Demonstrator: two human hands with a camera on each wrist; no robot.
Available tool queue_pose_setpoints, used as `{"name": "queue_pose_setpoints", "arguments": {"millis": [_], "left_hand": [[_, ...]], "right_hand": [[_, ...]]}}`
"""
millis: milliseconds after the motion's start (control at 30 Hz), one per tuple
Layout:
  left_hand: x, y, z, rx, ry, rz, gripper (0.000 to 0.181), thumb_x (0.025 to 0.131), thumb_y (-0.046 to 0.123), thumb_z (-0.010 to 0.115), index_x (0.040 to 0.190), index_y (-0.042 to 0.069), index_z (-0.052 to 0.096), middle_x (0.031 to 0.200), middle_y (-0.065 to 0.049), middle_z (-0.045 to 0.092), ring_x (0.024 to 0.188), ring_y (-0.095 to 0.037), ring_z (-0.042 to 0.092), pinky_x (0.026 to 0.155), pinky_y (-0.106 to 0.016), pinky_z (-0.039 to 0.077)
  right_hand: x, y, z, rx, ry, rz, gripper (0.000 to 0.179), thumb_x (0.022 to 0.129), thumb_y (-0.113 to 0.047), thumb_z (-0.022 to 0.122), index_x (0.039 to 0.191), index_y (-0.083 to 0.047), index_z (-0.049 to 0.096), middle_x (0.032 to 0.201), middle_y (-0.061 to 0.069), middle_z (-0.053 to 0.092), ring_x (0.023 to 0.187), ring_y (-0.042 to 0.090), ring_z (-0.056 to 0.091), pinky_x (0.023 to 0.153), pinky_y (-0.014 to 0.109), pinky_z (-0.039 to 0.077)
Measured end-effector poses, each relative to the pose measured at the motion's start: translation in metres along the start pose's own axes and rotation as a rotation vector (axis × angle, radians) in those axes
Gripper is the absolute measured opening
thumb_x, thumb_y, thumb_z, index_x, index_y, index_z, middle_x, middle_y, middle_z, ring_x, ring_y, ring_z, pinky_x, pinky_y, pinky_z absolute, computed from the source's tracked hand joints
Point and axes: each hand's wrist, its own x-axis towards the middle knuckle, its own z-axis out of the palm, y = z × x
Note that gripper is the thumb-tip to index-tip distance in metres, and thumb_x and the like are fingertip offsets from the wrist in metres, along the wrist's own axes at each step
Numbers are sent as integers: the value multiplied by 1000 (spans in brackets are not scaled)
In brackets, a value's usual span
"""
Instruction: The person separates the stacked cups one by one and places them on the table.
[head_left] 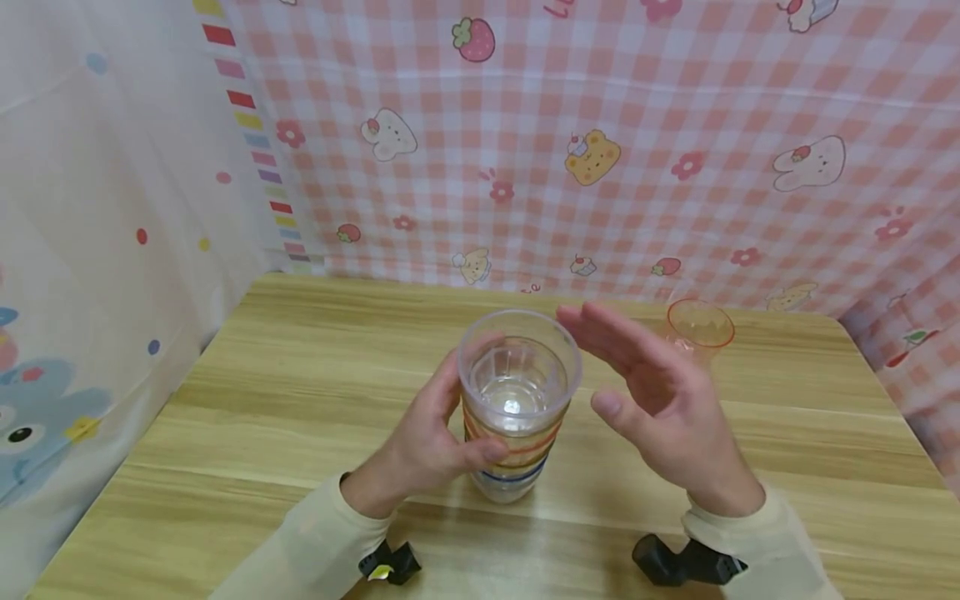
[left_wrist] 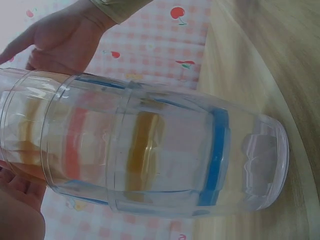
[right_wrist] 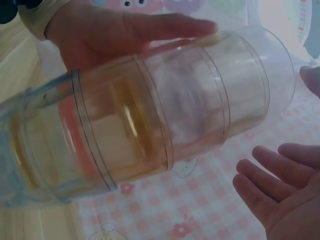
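A tall stack of clear plastic cups (head_left: 517, 454) with coloured bands stands near the middle of the table. My left hand (head_left: 423, 446) grips it from the left, its thumb across the near side below the top rim. To the right of the stack, my right hand (head_left: 671, 408) is held up with extended fingers, apart from the cups and holding nothing. Blue, amber and red bands show through the nested cups (left_wrist: 145, 155) in the left wrist view. The far fingers of my left hand are partly hidden behind the stack.
A single clear cup with an orange rim (head_left: 701, 325) stands at the back right, partly hidden by my right hand. The wood-grain table (head_left: 300, 375) meets a pink checked cloth (head_left: 525, 108) behind. A pale patterned cloth (head_left: 97, 183) hangs at left.
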Motion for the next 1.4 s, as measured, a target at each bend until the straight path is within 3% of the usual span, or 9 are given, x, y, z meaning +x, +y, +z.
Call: {"name": "queue_pose_setpoints", "arguments": {"millis": [133, 467, 800, 1133, 1400], "left_hand": [[-1, 0, 1, -8, -5, -19, 98, 96, 68, 70, 159, 1, 38, 143, -26, 62, 135, -25, 61, 123, -49, 46], [-2, -1, 1, 12, 1, -19, 100, 96, 68, 70, 159, -1, 37, 142, -27, 62, 134, -24, 61, 121, -49, 47], [-3, 0, 2, 19, 8, -45, 99, 95, 68, 72, 159, 1, 38, 141, -25, 63, 133, -24, 62, 123, -49, 46], [-3, -1, 3, 39, 16, -38, 102, 95, 69, 71, 160, -2, 36, 143, -26, 61, 135, -24, 61, 122, -48, 46], [-4, 0, 4, 37, 18, -43, 100, 95, 68, 71, 160, 0, 36, 143, -26, 61, 134, -24, 61, 122, -47, 47]], "right_hand": [[0, -1, 4, 2, -25, -14, 63, 105, -10, 71, 155, 16, 43, 158, 22, 58, 148, 25, 58, 125, 34, 45], [-2, -4, 10, -2, -59, 48, 73, 103, -16, 75, 158, 16, 38, 163, 23, 52, 152, 27, 53, 128, 34, 41], [1, -6, 16, -8, -67, 103, 83, 94, -6, 83, 160, 13, 36, 162, 26, 51, 154, 28, 51, 129, 35, 40], [3, -5, 21, 9, -67, 81, 87, 91, -3, 85, 159, 16, 35, 161, 27, 53, 154, 28, 51, 127, 34, 43], [5, -10, 27, -32, -33, 127, 93, 81, 17, 85, 160, 13, 37, 159, 28, 53, 152, 28, 53, 126, 35, 45]]}}
